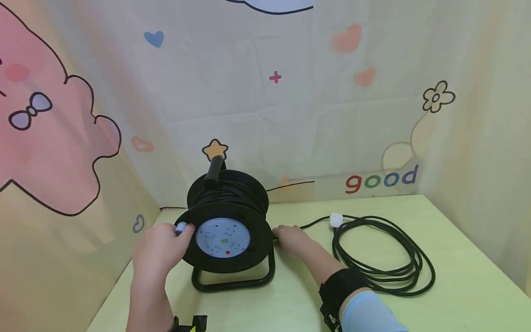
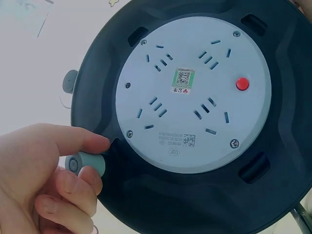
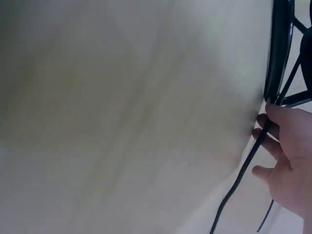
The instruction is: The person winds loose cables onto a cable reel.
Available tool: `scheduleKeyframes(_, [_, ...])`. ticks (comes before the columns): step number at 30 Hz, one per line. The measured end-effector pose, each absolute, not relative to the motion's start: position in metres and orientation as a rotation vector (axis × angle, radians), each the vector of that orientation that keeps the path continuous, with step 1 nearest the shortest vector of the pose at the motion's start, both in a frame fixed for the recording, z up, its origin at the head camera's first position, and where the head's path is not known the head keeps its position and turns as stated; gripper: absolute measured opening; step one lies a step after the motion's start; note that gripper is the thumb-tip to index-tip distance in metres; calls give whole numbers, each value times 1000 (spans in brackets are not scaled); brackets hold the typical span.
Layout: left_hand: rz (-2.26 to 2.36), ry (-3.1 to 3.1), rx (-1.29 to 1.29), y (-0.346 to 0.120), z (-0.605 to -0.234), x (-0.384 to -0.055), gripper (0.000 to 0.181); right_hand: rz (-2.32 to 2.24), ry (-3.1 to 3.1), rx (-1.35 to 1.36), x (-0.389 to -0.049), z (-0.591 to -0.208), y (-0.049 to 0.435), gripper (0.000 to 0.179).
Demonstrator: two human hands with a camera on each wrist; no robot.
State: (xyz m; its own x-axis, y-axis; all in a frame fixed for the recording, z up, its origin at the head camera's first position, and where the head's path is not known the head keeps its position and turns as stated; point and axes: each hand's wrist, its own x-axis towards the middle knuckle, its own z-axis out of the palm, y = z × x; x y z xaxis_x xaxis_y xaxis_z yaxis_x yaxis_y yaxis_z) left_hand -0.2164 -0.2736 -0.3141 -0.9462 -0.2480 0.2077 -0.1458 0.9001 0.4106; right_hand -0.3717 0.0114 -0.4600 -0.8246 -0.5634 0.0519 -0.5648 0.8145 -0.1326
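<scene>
A black cable reel (image 1: 260, 244) stands on its tubular frame (image 1: 234, 287), with black cable (image 1: 228, 192) wound on its drum. Its front carries a pale round socket panel (image 2: 195, 122) with a red button (image 2: 242, 84). At the reel's left side my left hand (image 1: 162, 246) holds the small pale crank knob (image 2: 92, 165) between thumb and fingers. Low on the reel's right, my right hand (image 1: 293, 240) pinches the loose cable (image 3: 239, 180) close to the frame. That cable leads rightward to a loose coil (image 1: 416, 265) on the table.
A white plug (image 1: 336, 220) lies at the coil's upper left edge. The reel's carrying handle (image 1: 213, 171) rises behind the drum. The pale green table (image 1: 469, 295) ends at a printed curtain (image 1: 298, 147) at the back and sides.
</scene>
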Motion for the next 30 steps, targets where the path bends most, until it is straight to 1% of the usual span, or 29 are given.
scheduleKeyframes(3, [-575,-2803,294,-273,-313,-216,52,188,-2941,967,-372,-456,14,9])
scheduleKeyframes(6, [-583,-2802,297,-273,-312,-216,53,151,-2914,995,-373,-450,16,5])
scheduleKeyframes(9, [-585,-2808,306,-274,-312,-216,54,115,-2916,1006,-373,-440,18,8])
scheduleKeyframes(15, [-590,-2822,318,-276,-312,-216,54,100,-2923,1015,-377,-421,24,29])
scheduleKeyframes(18, [-585,-2825,318,-277,-313,-216,53,69,-2890,997,-380,-414,29,33])
scheduleKeyframes(24, [-562,-2839,314,-281,-316,-217,51,-91,-2831,935,-386,-404,36,35])
scheduleKeyframes(30, [-566,-2843,318,-282,-316,-218,50,-173,-2810,866,-397,-401,54,32])
